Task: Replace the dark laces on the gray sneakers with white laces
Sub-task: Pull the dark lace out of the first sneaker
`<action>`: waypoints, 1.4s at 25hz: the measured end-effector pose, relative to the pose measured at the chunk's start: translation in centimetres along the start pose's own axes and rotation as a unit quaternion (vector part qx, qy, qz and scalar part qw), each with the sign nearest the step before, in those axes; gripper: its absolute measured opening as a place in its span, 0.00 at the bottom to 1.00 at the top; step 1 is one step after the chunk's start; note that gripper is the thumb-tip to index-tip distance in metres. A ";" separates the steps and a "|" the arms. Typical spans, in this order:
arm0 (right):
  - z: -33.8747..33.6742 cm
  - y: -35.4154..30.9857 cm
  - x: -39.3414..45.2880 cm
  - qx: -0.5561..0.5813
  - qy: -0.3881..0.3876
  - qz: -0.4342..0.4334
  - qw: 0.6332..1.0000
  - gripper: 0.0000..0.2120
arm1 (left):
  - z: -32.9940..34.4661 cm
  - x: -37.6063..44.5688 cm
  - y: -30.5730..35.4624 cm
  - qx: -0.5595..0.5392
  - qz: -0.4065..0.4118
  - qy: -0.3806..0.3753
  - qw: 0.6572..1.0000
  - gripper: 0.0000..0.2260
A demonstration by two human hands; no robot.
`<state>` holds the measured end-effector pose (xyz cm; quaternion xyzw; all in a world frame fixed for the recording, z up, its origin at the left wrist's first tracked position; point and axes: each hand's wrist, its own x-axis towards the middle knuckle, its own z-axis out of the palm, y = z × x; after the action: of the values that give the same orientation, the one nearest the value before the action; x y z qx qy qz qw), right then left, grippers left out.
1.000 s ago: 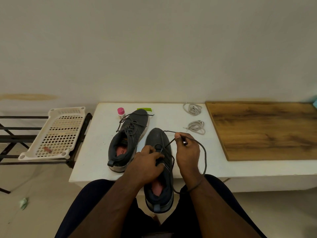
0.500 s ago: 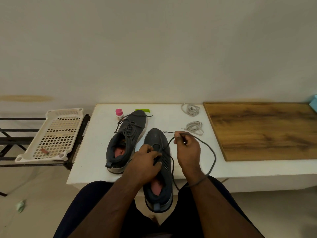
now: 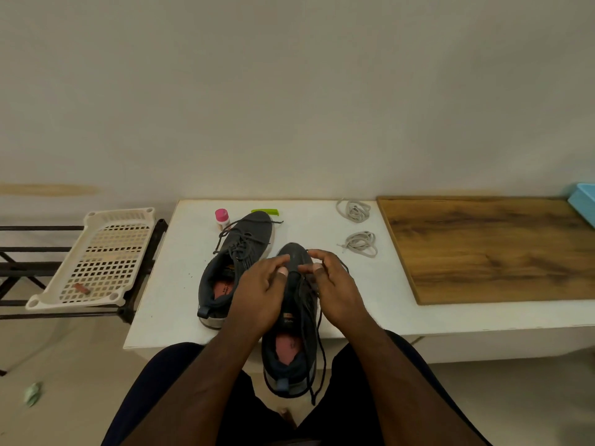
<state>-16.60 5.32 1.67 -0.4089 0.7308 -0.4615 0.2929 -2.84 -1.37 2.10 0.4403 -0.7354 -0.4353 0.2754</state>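
Observation:
Two gray sneakers lie on the white table (image 3: 167, 284). The far sneaker (image 3: 238, 262) keeps its dark lace tied. The near sneaker (image 3: 294, 346) overhangs the table's front edge above my lap, heel towards me. My left hand (image 3: 260, 294) grips its forefoot from the left, thumb on top. My right hand (image 3: 338, 291) pinches the dark lace (image 3: 317, 342) near the toe-end eyelets. The lace's loose end hangs down the shoe's right side past the heel. Two coiled white laces (image 3: 354, 210) (image 3: 362, 243) lie behind my right hand.
A pink-capped small bottle (image 3: 222, 217) and a green object (image 3: 265, 211) sit at the table's back. A wooden board (image 3: 489, 246) covers the right part, with a blue tray corner (image 3: 582, 201) beyond. A cream perforated basket (image 3: 106, 255) rests on a black rack at the left.
My right hand dropped from holding the lace up in a wide loop to the shoe's forefoot. The loop has collapsed and hangs beside the shoe. My left hand slid towards the toe.

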 end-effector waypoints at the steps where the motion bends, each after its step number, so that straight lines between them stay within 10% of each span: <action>1: -0.1 -0.9 -0.3 0.043 -0.004 0.006 0.999 0.11 | 0.0 -0.4 0.4 -0.035 0.000 -0.014 0.999 0.17; 6: -1.6 -5.4 -1.7 0.283 -0.031 0.028 0.958 0.10 | 0.4 -2.5 3.1 -0.252 -0.044 -0.108 0.961 0.36; 11: -2.3 -5.7 -1.7 0.319 0.023 0.047 0.946 0.09 | -0.6 -3.2 3.6 -0.164 -0.046 -0.128 0.977 0.09; 14: -4.0 -4.6 -1.9 0.152 0.061 0.054 0.985 0.08 | -2.1 -2.7 2.8 -0.070 -0.002 -0.051 0.996 0.07; 20: -4.0 -5.2 -3.7 -0.157 -0.103 -0.016 0.982 0.10 | -1.9 -2.7 2.7 0.021 0.126 -0.042 0.991 0.07; 25: -4.1 -7.4 -5.1 0.344 -0.213 0.132 0.905 0.13 | -1.7 -2.4 1.9 -0.101 0.090 -0.045 0.990 0.07; 28: -2.9 -8.1 -3.6 0.538 -0.051 0.059 0.840 0.12 | -1.2 -2.7 1.8 -0.076 0.083 -0.090 0.990 0.06; 31: -2.6 -7.0 -2.0 0.173 0.099 -0.087 0.976 0.10 | -1.0 -3.0 2.4 -0.043 0.079 -0.113 0.990 0.07; 33: -2.9 -5.5 -1.6 -0.126 0.062 -0.120 0.983 0.09 | -1.3 -2.8 2.5 -0.047 0.091 -0.092 0.990 0.07; 35: -3.0 -4.8 -1.7 -0.172 -0.031 -0.058 0.983 0.10 | -1.8 -2.7 2.5 -0.058 0.113 -0.056 0.990 0.07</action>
<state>-16.61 6.94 7.34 -0.5092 0.7648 -0.3321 0.2132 -1.25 0.87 5.09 0.3129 -0.7680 -0.4675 0.3061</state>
